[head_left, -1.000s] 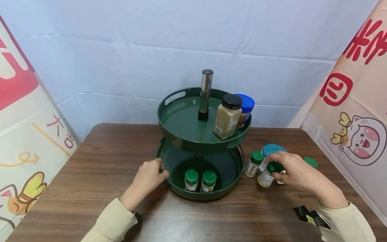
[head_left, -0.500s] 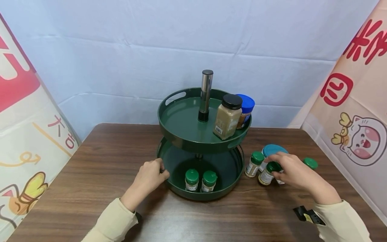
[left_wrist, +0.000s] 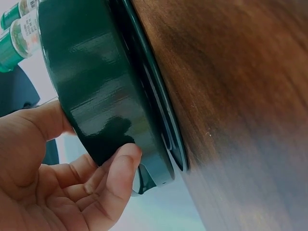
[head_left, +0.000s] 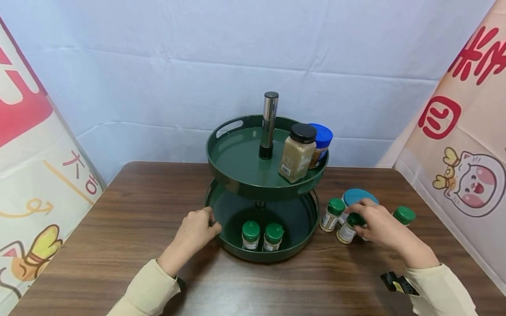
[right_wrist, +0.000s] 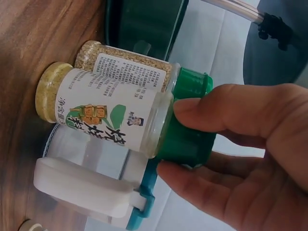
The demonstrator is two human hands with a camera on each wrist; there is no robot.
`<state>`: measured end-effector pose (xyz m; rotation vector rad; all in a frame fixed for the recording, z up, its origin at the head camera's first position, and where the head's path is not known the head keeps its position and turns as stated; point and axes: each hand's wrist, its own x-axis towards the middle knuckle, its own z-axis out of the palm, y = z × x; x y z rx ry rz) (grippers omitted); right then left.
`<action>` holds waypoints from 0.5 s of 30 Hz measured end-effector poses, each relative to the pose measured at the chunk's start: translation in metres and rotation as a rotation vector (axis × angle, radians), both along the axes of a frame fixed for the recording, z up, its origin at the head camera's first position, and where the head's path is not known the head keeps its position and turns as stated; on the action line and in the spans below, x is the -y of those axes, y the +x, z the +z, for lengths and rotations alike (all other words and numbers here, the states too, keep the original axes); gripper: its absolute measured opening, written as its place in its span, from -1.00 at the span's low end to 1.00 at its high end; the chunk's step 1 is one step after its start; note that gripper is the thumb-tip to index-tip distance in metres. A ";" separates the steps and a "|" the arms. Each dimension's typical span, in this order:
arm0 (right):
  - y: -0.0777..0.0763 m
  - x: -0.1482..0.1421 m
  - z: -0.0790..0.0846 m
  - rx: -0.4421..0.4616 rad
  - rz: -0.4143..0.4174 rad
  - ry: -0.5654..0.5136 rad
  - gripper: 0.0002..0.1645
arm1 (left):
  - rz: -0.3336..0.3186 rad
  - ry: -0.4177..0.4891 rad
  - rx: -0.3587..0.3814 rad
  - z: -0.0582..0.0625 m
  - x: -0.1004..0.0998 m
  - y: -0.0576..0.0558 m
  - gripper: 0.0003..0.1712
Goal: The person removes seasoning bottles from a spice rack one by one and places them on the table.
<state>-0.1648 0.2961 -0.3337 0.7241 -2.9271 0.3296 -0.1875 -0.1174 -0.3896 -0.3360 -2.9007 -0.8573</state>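
Note:
My left hand (head_left: 195, 230) grips the rim of the lower tray (head_left: 233, 206) of a green two-tier stand. In the left wrist view, the thumb reaches over the rim while curled fingers (left_wrist: 120, 173) touch the outer wall. Two green-capped spice jars (head_left: 251, 235) stand at the front of that tray. To the right of the stand, my right hand (head_left: 377, 226) pinches the green cap of a spice jar (head_left: 346, 232) between thumb and fingers. This jar has a white label and yellowish contents (right_wrist: 48, 94). Close behind it is another green-capped spice jar (head_left: 331, 216).
A teal-lidded container (head_left: 357, 196) with a white handle (right_wrist: 82, 185) stands behind the right hand. Farther right is another green-capped jar (head_left: 404, 214). The upper tray (head_left: 241, 158) bears a black-lidded jar (head_left: 296, 158), a blue-lidded jar (head_left: 323, 136) and a metal post (head_left: 269, 123).
My right hand has shifted slightly left, pinching the cap, and the far-right green cap shows more. The left hand and the stand have hardly moved.

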 end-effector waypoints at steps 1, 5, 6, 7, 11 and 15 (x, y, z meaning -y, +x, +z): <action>0.000 0.000 0.000 -0.003 -0.005 0.003 -0.62 | -0.001 -0.001 -0.001 0.000 0.000 0.000 -0.83; 0.000 0.000 -0.001 -0.019 -0.015 0.010 -0.62 | 0.001 0.001 0.001 0.000 0.000 0.001 -0.83; 0.000 0.000 -0.002 -0.023 -0.014 0.008 -0.62 | 0.000 0.002 0.002 0.000 0.000 0.001 -0.83; 0.001 0.000 -0.002 -0.027 -0.012 0.007 -0.61 | 0.000 0.003 0.002 0.000 0.000 0.001 -0.83; 0.001 0.000 -0.003 -0.043 -0.016 -0.006 -0.57 | -0.003 0.006 0.001 0.000 0.000 0.001 -0.83; 0.002 0.001 -0.004 -0.043 -0.026 -0.015 -0.56 | -0.003 -0.001 -0.003 0.000 0.000 0.000 -0.84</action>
